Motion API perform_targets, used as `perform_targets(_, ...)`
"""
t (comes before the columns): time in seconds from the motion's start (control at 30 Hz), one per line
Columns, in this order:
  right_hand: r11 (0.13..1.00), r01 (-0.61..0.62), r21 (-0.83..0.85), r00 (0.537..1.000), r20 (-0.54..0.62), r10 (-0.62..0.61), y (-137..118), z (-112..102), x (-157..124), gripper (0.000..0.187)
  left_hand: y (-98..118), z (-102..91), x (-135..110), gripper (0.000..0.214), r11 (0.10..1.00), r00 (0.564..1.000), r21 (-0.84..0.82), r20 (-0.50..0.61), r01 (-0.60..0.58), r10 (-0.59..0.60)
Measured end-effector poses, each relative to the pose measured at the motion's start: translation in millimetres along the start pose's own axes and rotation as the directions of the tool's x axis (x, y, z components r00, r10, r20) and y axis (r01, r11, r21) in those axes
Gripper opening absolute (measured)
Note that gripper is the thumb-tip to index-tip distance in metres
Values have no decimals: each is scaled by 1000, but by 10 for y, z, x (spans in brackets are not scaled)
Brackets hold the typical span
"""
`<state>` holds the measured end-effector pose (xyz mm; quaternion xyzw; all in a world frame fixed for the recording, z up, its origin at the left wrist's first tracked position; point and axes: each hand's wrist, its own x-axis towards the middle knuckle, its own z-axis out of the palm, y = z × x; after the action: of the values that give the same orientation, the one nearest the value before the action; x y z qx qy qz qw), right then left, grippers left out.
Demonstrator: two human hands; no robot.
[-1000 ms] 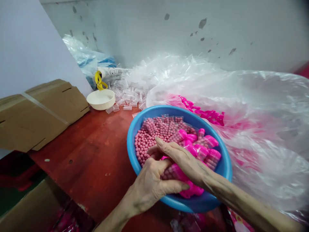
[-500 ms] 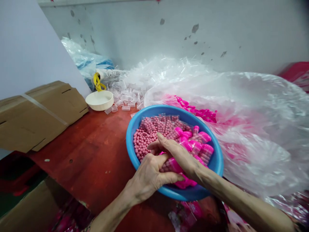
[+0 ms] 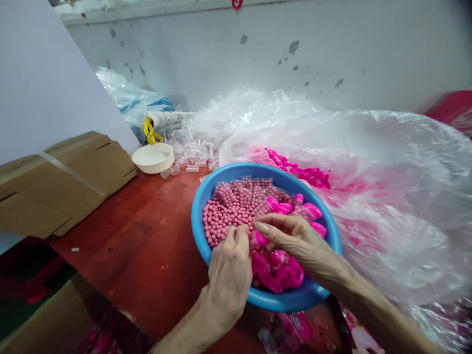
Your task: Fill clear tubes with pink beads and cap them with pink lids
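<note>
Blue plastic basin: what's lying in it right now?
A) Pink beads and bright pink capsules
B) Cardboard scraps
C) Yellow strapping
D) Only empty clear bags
A: the blue plastic basin holds loose pink beads and bright pink plastic capsules.

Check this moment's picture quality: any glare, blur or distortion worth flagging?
Head view: bright glare across the plastic sheet at right; wide-lens curve bends the top edge of the wall; the left hand, right hand and blue basin look sharp, without heavy shadows.
</note>
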<state>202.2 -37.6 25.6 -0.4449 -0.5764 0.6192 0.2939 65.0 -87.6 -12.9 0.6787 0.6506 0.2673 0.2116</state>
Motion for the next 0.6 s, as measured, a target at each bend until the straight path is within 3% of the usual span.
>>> perform_targets(0.13, 997, 7, -79, 1000, 20, -5, -95, -41, 101, 26, 9, 49, 13, 47, 1000, 998, 8, -53, 13, -13)
perform_targets(0.23, 953, 76, -292, 994, -59, -97, -151, -126, 232, 23, -35, 85, 19, 52, 1000, 984, -1, -176, 19, -19)
perform_targets(0.3, 817, 186, -546, 963, -63, -261, -118, -199, 335, 19, -120, 68, 60, 50, 1000, 971, -6, -238, -3, 2)
perform_targets(0.37, 561, 287, -776, 910, 38, -413, -14, -266, 432, 16, -243, 6, 161, 46, 997, 968, 42, -240, -61, 70)
perform_targets(0.43, 361, 354, -863, 867, 157, -473, 134, -313, 501, 16, -366, -82, 324, 43, 981, 971, 140, -178, -137, 161)
perform_targets(0.6, 256, 426, -868, 803, 232, -549, 430, -364, 545, 21, -450, -232, 809, 36, 950, 965, 229, -109, -211, 241)
